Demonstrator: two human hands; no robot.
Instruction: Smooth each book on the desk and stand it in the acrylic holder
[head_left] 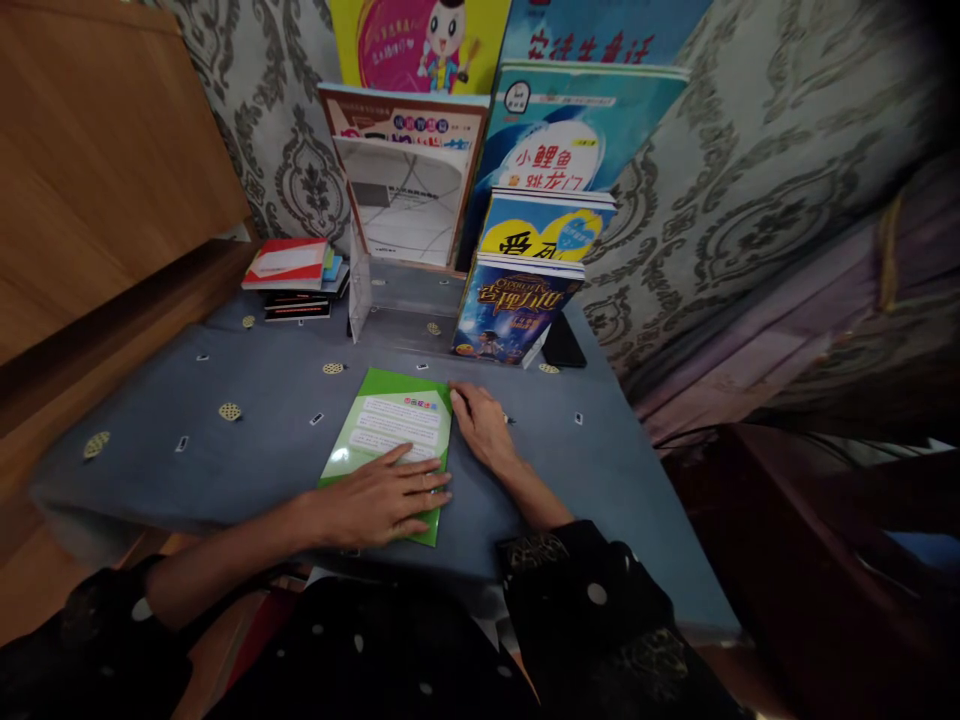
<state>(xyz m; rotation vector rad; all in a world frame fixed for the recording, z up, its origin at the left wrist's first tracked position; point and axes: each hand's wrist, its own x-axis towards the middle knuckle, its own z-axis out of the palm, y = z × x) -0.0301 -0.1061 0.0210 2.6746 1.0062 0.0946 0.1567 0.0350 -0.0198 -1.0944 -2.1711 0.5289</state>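
Note:
A green book (397, 400) with a pale panel of printed text lies closed on the cloth-covered table in front of me. My left hand (382, 497) rests flat across its lower part, fingers spread over the cover. At the book's upper right corner is my right hand (484, 425), its fingers curled together and the tips at the edge. How far those fingertips reach under the cover is hidden. Just beyond the book stands a clear book rack (390, 328), with a blue-purple book (517, 310) upright at its front right.
More children's books stand behind in the rack, among them a teal one (585, 120) and a white-covered one (409, 205). A small book stack (289, 270) lies at the back left. A dark phone-like object (564, 342) is right of the rack. Patterned wallpaper (720, 200) borders the table (247, 450).

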